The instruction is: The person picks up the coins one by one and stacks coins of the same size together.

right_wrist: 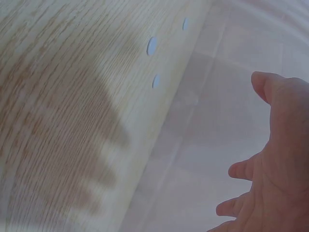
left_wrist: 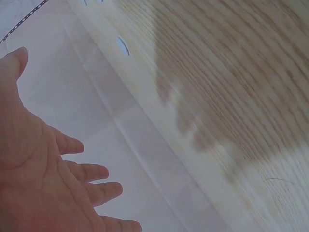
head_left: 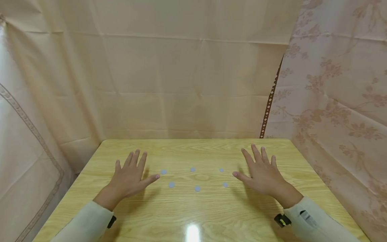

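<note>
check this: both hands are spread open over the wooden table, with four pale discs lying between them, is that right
Not four: the head view shows six pale discs lying between the left hand and right hand, which are indeed spread open over the wooden table.

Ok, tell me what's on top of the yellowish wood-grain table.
Six flat, pale grey discs lie on the table, in two rows of three. The cream fabric sleeves block parts of its surface in the head view; whatever is under the discs is covered.

Six discs (head_left: 197, 189) lie in two rows on the table (head_left: 157, 216), between left hand (head_left: 128, 179) and right hand (head_left: 263, 176). Behind hangs a cloth (head_left: 187, 84).
</note>
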`<state>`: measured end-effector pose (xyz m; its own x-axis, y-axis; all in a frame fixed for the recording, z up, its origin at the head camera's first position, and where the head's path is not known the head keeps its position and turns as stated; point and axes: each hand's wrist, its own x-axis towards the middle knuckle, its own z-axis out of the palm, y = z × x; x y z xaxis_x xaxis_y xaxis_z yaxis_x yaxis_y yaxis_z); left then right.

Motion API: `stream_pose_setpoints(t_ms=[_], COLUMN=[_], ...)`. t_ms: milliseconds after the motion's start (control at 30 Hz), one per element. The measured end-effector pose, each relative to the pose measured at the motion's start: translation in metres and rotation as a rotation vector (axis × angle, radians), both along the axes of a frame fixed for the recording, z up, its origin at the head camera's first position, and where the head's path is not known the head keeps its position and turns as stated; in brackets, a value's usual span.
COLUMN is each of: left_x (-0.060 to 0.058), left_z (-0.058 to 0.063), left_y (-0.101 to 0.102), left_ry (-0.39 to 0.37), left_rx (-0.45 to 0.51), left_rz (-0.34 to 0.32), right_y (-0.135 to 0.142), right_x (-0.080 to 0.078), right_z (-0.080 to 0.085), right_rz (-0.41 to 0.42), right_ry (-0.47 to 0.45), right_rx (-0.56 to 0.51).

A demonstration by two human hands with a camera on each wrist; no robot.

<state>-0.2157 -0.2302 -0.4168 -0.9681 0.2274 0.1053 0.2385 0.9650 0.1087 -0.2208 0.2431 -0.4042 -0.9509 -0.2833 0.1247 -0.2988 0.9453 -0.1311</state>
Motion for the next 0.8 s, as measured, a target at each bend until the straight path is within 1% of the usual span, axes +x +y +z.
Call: stream_pose_setpoints(t_ms=[233, 533, 800], left_x=[0.001, 0.0, 0.001], left_z=[-0.003, -0.007, -0.009], left_y=[-0.001, 0.01, 0.018], left_ry=[0.009, 0.049, 0.029], left_rx=[0.002, 0.014, 0.03], left_rz=[-0.006, -0.053, -0.081], right_y=[-0.003, -0.021, -0.042], right_x=[0.0, -0.002, -0.005], right_z=[-0.004, -0.007, -0.009], right_rz=[0.004, 0.067, 0.12], right_ry=[-0.008, 0.029, 0.055], right_rx=[-0.007, -0.03, -0.068])
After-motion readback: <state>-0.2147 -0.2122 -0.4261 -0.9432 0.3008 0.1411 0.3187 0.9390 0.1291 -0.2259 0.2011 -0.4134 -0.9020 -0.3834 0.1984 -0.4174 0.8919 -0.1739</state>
